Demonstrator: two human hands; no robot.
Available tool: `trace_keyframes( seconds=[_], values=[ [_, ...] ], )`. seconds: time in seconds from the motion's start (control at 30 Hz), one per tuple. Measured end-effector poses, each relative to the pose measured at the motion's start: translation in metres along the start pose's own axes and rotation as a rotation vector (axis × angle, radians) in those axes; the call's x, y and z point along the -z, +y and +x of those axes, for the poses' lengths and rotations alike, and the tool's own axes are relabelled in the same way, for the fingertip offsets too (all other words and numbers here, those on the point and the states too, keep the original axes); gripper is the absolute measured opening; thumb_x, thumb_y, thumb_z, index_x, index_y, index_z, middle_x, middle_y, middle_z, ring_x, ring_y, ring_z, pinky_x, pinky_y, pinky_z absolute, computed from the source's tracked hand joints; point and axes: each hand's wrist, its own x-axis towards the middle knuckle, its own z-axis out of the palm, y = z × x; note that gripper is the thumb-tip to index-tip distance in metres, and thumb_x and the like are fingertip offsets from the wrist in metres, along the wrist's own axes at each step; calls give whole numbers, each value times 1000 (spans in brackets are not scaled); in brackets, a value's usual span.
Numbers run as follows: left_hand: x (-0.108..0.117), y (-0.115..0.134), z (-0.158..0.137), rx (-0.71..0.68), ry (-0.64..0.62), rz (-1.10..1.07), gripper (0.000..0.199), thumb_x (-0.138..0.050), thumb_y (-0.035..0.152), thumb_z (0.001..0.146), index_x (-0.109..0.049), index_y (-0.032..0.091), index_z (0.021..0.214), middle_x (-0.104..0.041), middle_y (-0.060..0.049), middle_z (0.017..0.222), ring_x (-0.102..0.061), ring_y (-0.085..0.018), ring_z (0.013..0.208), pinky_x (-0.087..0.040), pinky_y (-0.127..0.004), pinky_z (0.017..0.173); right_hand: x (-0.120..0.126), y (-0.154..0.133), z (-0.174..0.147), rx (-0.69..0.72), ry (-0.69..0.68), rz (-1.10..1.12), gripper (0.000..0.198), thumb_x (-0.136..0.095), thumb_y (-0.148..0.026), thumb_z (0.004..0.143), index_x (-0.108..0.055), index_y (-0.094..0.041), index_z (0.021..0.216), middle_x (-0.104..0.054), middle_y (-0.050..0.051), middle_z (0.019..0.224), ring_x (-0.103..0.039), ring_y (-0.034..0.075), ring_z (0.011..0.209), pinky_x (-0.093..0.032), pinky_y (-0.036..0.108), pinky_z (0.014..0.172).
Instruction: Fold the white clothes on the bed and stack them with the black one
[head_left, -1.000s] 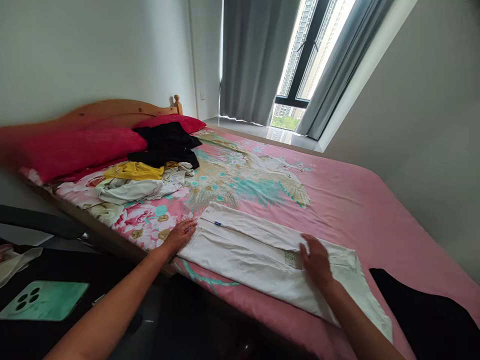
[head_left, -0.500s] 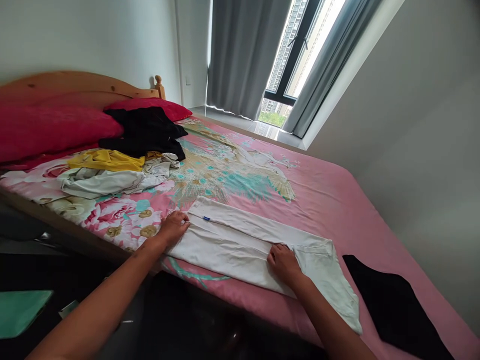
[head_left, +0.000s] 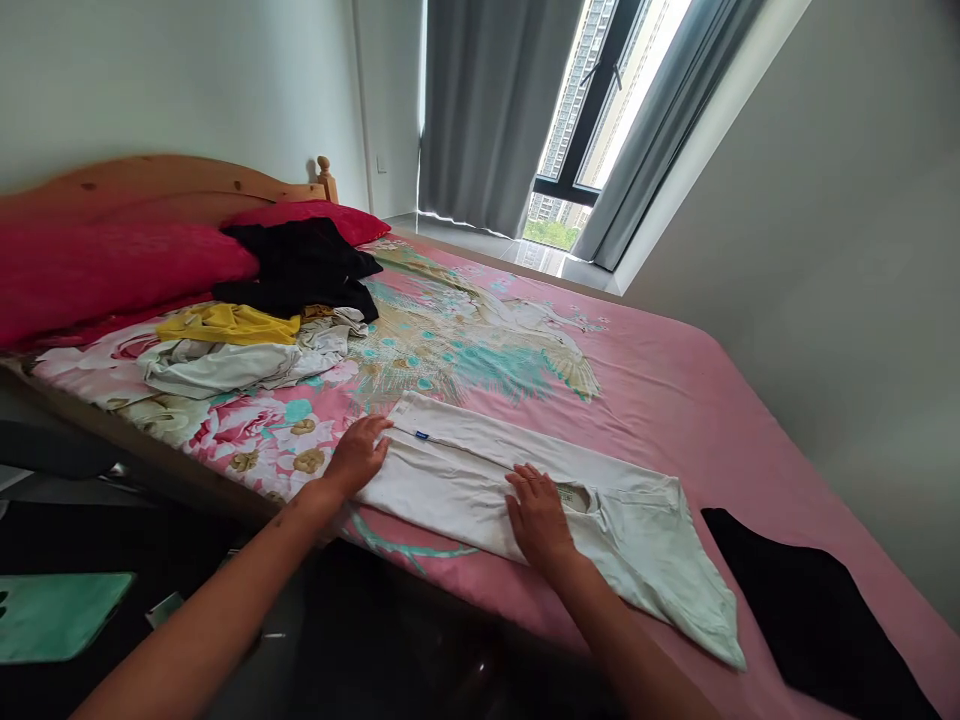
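Observation:
A white T-shirt point(head_left: 457, 500) lies folded into a long strip along the near side of the bed. Its neck opening and a sleeve end are toward the right, and a small blue tag point(head_left: 421, 435) shows near the left end. My left hand point(head_left: 360, 455) rests at the left end of the shirt, fingers stretched out and thumb apart. Flat on the middle of the shirt, just left of the neckline, lies my right hand point(head_left: 536, 510) with its fingers spread. Neither hand grips the fabric.
A pink floral bedsheet point(head_left: 660, 390) covers the bed. Crumpled yellow point(head_left: 229, 324), white point(head_left: 217, 368) and black point(head_left: 300, 260) clothes are piled by red pillows point(head_left: 120, 275). A folded black garment point(head_left: 817, 610) lies at right. Below the bed edge, a green phone-like object point(head_left: 64, 615) appears.
My right hand has slid left along the shirt, uncovering the neck opening. My left hand's fingers have loosened from the shirt's edge. The view has shifted slightly.

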Motion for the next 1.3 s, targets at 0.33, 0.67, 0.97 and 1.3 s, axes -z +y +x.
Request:
trace_keyframes(
  seconds=[0.33,0.67,0.97,1.3],
  values=[
    [-26,-4,-36,-154,-285,137,65,-42,56,84,-32,30,142,-24,-2,152,-15,-27,141,7,-54,111,-36,-52,0,82,-275,98,58,-25,-51,94,-27,-23,144,-15,3,153,-7,21,142,0,48,113],
    [-7,-95,-25,-129,-174,-100,53,-28,40,90,-51,15,130,-47,-8,140,-37,-19,132,-26,-38,113,-26,-74,37,4,-184,149,48,-26,-32,95,-36,-18,140,-29,6,149,-19,18,139,-7,44,114],
    [10,-101,-26,-282,-416,-41,69,-54,45,79,-35,19,141,-26,-8,151,-21,-25,140,-21,-41,113,-89,-123,123,-82,-155,294,49,-26,-32,96,-33,-15,142,-29,6,149,-19,18,139,-9,41,114],
    [-23,-57,-8,181,-159,147,46,-43,27,88,-48,33,133,-52,-9,130,-44,-32,121,-35,-53,97,-114,-124,117,-80,-27,277,49,-23,-35,97,-34,-18,142,-32,5,147,-20,16,139,-4,40,114]
  ],
)
